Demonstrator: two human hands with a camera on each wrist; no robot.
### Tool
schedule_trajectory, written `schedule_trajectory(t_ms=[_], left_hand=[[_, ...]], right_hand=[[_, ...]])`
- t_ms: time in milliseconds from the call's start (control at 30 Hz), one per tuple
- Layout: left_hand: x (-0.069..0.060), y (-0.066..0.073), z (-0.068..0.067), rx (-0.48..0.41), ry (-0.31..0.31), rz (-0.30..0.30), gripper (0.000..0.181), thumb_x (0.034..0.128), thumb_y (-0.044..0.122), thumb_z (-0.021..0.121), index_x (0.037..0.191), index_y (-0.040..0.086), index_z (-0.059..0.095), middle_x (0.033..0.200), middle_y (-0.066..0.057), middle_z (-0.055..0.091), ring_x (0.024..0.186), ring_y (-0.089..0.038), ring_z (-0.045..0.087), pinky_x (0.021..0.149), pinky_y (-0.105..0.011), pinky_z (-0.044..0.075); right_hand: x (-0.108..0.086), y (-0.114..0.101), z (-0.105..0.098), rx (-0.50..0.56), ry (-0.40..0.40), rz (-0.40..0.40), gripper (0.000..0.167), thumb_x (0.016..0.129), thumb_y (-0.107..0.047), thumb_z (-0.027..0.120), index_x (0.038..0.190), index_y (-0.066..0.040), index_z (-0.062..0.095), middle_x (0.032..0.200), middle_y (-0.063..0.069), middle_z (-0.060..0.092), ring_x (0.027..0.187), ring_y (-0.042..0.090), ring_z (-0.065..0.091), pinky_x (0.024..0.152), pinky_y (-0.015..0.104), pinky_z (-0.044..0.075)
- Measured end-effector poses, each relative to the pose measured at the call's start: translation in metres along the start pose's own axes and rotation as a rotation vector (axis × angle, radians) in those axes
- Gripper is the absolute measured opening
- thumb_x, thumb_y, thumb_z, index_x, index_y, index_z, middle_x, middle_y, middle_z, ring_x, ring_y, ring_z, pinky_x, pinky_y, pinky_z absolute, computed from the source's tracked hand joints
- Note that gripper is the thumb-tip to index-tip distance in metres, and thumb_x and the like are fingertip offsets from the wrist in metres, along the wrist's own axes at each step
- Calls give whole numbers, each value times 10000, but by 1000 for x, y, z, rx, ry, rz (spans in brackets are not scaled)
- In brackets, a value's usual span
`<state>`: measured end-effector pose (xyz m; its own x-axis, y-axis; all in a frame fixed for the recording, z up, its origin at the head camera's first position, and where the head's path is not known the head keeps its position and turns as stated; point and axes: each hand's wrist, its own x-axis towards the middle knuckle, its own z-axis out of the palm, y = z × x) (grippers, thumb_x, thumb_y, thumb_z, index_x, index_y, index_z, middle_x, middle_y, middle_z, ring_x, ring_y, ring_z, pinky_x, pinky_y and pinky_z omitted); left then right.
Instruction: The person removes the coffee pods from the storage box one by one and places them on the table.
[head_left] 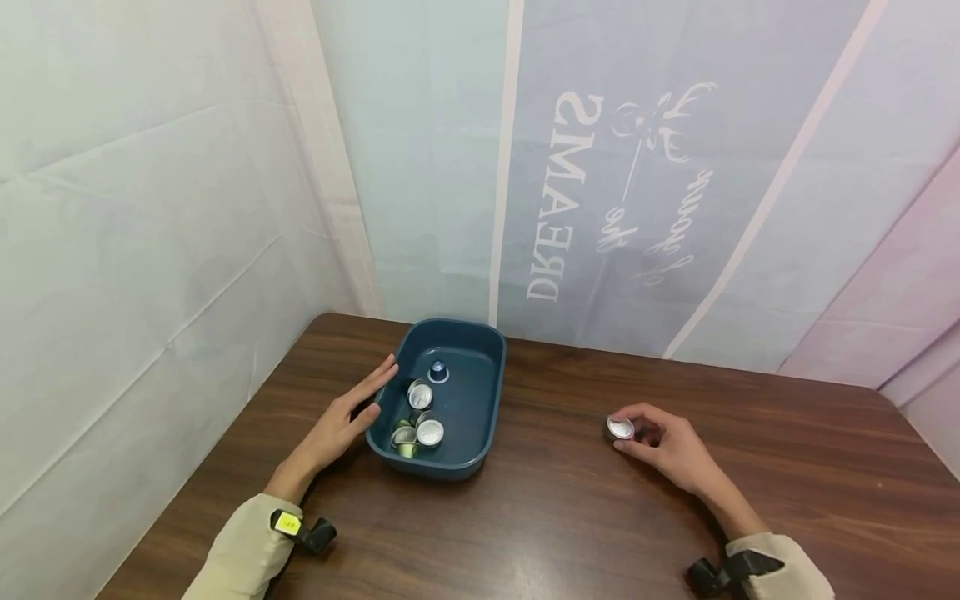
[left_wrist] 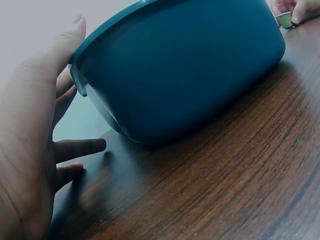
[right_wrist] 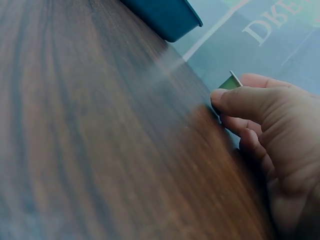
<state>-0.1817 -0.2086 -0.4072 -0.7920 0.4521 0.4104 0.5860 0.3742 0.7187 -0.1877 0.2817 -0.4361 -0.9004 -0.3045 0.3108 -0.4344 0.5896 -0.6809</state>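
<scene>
A blue plastic bin stands on the table, with several coffee capsules inside: a dark blue one near the middle, others silver-lidded and green in its near left part. My left hand is at the bin's left side with straight fingers. In the left wrist view its thumb lies against the rim. Right of the bin, my right hand pinches a green coffee capsule between thumb and fingers, its silver lid facing up. The right wrist view shows only part of this green capsule; fingers hide the remainder.
The dark wood table ends at a hanging cloth backdrop with printed lettering. Another pale cloth hangs along the left. Each wrist carries a strapped black camera.
</scene>
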Motion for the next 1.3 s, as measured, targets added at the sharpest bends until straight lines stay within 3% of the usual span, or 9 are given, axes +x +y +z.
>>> schedule_trajectory(t_ms=[133,400,567,700,767,1000,1300], left_hand=[[-1,-1,-1,-1,3,-3,516,953,-29,494,1454,1,375,1541,-186,238,1393,-381,243,1077,-208,207],[-2,-1,-3,9,6,-13,540,945,-47,497,1464,35,373,1548,-164,235,1399,-359,240,1079,-215,210],[-2,-1,-2,1,1,-12,510,966,-6,491,1461,16,369,1547,-171,231,1398,-361,240,1083,-225,211],[-2,0,-1,6,1,-15,504,970,8,490,1459,11,370,1546,-173,234,1396,-365,244,1082,-223,208],[-2,0,-2,12,3,-16,511,961,-9,492,1458,11,372,1545,-172,237,1395,-366,246,1082,-223,207],[0,1,0,11,-6,-14,524,942,-50,494,1450,-22,366,1546,-172,234,1397,-366,241,1087,-240,207],[0,0,1,7,2,-19,535,938,-59,489,1456,-6,365,1550,-156,234,1403,-347,237,1094,-269,211]], right_hand=[[6,-17,2,34,5,-23,323,780,-65,792,1070,-136,669,933,-3,667,736,139,588,562,253,466],[38,3,26,124,-16,-5,311,791,-207,801,1075,-238,675,991,-48,660,735,128,593,609,261,493],[58,-12,36,160,-40,-12,293,807,-158,785,1080,-157,679,971,7,667,776,176,610,628,271,499],[71,-12,43,166,-35,2,286,803,-153,788,1069,-158,683,965,-2,670,792,173,610,651,270,501],[77,-2,50,179,-27,6,288,792,-189,800,1056,-203,686,963,-34,669,792,161,608,655,272,501],[86,2,58,159,-21,-13,291,782,-207,810,1045,-241,691,940,-62,665,792,151,588,638,272,489],[94,1,59,123,-40,-35,297,791,-199,802,1067,-179,694,933,7,659,768,172,570,627,275,471]])
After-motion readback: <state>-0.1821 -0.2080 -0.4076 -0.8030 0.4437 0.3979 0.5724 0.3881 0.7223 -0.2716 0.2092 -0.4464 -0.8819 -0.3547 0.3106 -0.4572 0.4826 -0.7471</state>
